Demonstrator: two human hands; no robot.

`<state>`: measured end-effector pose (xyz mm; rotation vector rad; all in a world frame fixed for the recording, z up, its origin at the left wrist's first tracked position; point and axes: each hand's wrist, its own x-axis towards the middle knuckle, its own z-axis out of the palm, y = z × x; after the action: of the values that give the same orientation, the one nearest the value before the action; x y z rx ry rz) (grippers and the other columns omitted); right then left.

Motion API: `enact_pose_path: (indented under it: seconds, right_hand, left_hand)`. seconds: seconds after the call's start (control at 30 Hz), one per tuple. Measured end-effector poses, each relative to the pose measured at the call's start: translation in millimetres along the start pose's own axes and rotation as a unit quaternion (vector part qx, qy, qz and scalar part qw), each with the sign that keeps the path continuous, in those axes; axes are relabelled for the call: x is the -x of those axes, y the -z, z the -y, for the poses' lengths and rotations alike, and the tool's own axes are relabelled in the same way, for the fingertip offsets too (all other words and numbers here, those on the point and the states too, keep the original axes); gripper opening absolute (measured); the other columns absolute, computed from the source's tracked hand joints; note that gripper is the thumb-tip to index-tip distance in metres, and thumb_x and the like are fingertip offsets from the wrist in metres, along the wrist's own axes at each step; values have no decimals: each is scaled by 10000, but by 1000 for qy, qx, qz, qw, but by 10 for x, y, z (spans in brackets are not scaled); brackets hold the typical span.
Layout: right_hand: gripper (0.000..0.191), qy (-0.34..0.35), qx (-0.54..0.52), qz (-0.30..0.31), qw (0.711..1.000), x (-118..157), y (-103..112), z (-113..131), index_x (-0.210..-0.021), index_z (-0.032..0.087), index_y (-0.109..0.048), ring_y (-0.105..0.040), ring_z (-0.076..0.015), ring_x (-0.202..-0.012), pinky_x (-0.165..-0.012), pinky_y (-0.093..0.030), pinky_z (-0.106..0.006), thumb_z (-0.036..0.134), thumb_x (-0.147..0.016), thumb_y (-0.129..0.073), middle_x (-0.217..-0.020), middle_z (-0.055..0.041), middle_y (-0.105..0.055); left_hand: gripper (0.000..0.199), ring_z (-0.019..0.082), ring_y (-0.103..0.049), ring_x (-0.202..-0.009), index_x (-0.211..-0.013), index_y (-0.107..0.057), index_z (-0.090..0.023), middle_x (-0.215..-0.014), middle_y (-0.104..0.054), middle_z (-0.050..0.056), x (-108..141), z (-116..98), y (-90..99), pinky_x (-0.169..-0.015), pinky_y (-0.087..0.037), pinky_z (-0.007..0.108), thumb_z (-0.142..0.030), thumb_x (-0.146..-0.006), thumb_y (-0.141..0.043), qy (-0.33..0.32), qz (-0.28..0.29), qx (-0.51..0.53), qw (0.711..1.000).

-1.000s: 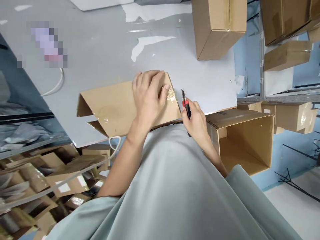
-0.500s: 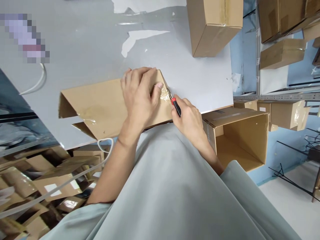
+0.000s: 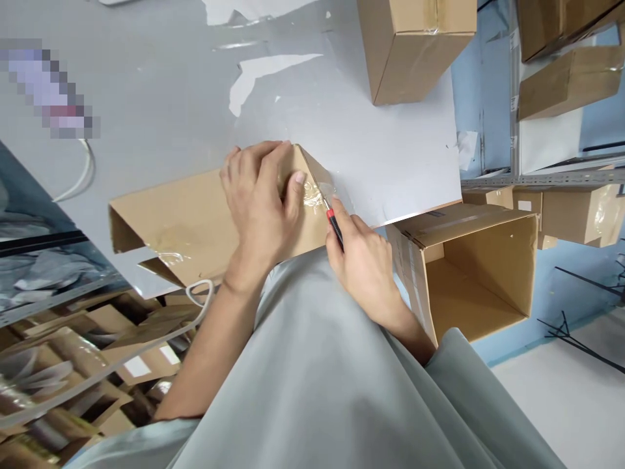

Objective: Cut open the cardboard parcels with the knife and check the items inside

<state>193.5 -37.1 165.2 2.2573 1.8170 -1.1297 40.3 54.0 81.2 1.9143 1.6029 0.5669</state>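
On the grey surface [image 3: 390, 150], a flattened cardboard box [image 3: 195, 215] is pinned by the left hand [image 3: 258, 202], spread flat. The box cutter [image 3: 333, 221], gripped in the right hand [image 3: 364, 267], has now been brought from beside the box onto its taped right edge, which suggests that cutting has begun.

Packing warehouse: cardboard boxes [image 3: 415, 45], metal shelving [image 3: 537, 177]

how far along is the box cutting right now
Done: the cardboard box lies on the table, flaps at its far end already open. In hand: the left hand presses it down while the right hand holds the utility knife with its blade at the clear tape on the near end. Left: that tape looks mostly uncut.
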Motion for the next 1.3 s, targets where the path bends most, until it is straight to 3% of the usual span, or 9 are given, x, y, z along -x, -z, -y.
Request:
enact_pose_path:
  seconds: [0.2,0.4,0.67,0.8,1.03,1.17,1.3]
  right_hand:
    - [636,6,3,12,1000,-104,-7,9,-1818,290,-366,-812,-261,-1005,-896,-647,-364,305,-1183,-385,-1321,-121,-792]
    - [673,7,5,17,1000,-161,-26,40,-1821,273,-350,-809,-256,-964,-889,-657,-367,258,-1151,-415,-1244,-116,-806]
    - [649,-18,35,18,999,-104,-35,155,-1815,238,-350,-817,-254,-922,-815,-664,-346,259,-1169,-409,-1235,-126,-797]
    - [669,-54,64,27,996,-132,36,289,-1813,219,-358,-829,-249,-900,-791,-680,-350,222,-1149,-445,-1249,-151,-801]
    - [650,-79,93,63,991,-197,264,504,-1779,197,-413,-866,-264,-976,-841,-688,-363,121,-1136,-464,-1206,-169,-843]
    - [597,-97,87,85,988,-111,242,445,-1736,146,-474,-870,-293,-941,-795,-691,-382,148,-1140,-468,-1064,-177,-866]
    - [597,-80,53,64,993,-136,207,401,-1731,167,-486,-870,-305,-939,-791,-693,-399,174,-1134,-479,-1046,-165,-875]
  left_hand:
    - [494,316,-458,-1671,-1528,-637,-398,-1605,-654,4,8,18,5,-1488,-228,614,-672,-1119,-589,9,2,-2,1000]
    - [432,328,-494,-1649,-1531,-623,-475,-1615,-633,-52,7,71,16,-1470,-278,656,-637,-1131,-604,-2,5,-33,999]
    - [445,349,-477,-1656,-1550,-620,-450,-1611,-608,-13,17,94,-9,-1465,-246,688,-596,-1129,-633,5,3,-16,1000]
    - [445,368,-468,-1658,-1557,-616,-456,-1599,-603,3,32,87,0,-1456,-229,715,-559,-1126,-647,-13,5,11,1000]
    - [448,353,-512,-1615,-1623,-543,-447,-1623,-590,6,100,116,-26,-1443,-224,710,-549,-1189,-499,-73,13,-5,997]
    - [450,331,-482,-1647,-1607,-546,-505,-1658,-599,-45,179,28,-28,-1469,-224,679,-559,-1160,-539,-31,30,-4,999]
    - [456,329,-472,-1660,-1600,-554,-521,-1666,-602,-54,213,-60,-4,-1469,-257,665,-557,-1145,-553,4,37,-23,999]
